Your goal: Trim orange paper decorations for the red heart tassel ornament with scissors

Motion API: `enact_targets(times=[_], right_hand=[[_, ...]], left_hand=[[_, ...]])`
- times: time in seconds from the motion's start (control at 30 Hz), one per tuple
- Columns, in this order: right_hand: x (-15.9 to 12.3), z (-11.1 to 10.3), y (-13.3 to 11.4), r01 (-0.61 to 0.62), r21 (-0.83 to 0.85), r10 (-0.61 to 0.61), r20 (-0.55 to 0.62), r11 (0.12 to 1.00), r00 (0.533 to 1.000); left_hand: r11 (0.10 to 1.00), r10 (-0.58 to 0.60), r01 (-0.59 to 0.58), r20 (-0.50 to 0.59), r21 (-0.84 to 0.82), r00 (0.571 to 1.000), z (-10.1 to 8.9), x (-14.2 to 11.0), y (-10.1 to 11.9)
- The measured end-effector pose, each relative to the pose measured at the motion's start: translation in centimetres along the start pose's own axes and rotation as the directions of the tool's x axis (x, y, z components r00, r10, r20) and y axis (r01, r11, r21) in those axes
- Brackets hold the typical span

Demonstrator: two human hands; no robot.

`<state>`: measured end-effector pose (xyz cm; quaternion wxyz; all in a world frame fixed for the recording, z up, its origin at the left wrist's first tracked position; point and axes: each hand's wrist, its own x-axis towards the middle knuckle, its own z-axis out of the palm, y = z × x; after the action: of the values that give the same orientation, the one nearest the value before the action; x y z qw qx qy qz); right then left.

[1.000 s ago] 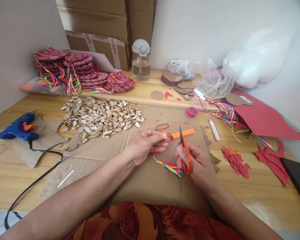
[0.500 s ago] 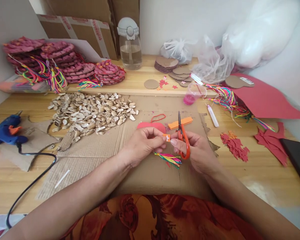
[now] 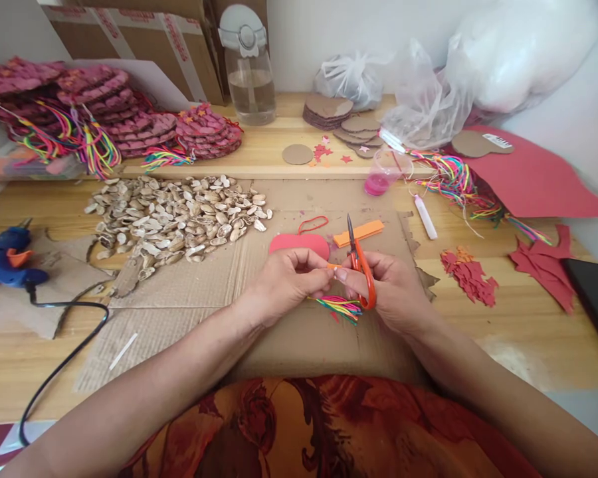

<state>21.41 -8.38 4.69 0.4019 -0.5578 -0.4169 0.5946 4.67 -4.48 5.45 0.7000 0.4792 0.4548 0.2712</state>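
Note:
My left hand (image 3: 295, 273) pinches a small piece of orange paper (image 3: 334, 267), which has a white mark on it. The fingertips of my right hand (image 3: 386, 282) meet the paper's other side. Orange-handled scissors (image 3: 363, 272) hang on my right hand, blades pointing up and away from the paper. Just behind my hands lie a red rounded shape (image 3: 299, 245) with a red cord loop (image 3: 313, 224) and an orange paper strip (image 3: 359, 233). Below my fingers a multicoloured tassel (image 3: 339, 307) rests on the cardboard sheet (image 3: 299, 352), its upper end hidden.
Peanut shells (image 3: 179, 216) are heaped at the left, near a blue glue gun (image 3: 10, 259) with a trailing cord. Red paper scraps (image 3: 471, 275) and a phone (image 3: 593, 302) lie right. A water bottle (image 3: 252, 86) and a pink-stained cup (image 3: 377, 182) stand farther back.
The orange paper has tilted, so its white-marked face shows less. Both hands stay close together with the scissors still in the right. The whole view has shifted slightly.

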Motion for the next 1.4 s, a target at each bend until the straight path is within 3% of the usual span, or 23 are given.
enact_targets(times=[0.37,0.7,0.83,1.07,1.2,1.4], right_hand=[[-0.2,0.1,-0.5,-0.052,0.059,0.051,0.004,0.997,0.999],[-0.1,0.2,-0.3,-0.016,0.027,0.016,0.012,1.000,1.000],[-0.3,0.0,-0.7,0.029,0.033,-0.030,0.019,0.999,0.999],[-1.5,0.5,-1.4,0.062,-0.126,-0.049,0.105,0.990,0.993],[-1.9,1.2,-1.5,0.082,-0.170,-0.053,0.169,0.982,0.984],[-1.9,1.0,-1.1,0.073,-0.233,-0.020,0.222,0.970,0.975]], left_hand=[[1.000,-0.014,0.013,0.069,0.019,0.998,-0.5,-0.1,0.4],[0.998,0.011,-0.016,0.087,0.054,0.996,-0.8,0.0,0.1],[0.997,0.035,-0.034,0.020,-0.068,0.999,-0.7,0.1,0.1],[0.913,0.108,-0.158,-0.151,-0.377,0.983,-0.7,0.3,0.4],[0.876,0.130,-0.212,-0.212,-0.434,0.969,-0.6,0.2,0.8],[0.859,0.135,-0.215,-0.200,-0.465,0.970,-0.6,0.1,0.8]])
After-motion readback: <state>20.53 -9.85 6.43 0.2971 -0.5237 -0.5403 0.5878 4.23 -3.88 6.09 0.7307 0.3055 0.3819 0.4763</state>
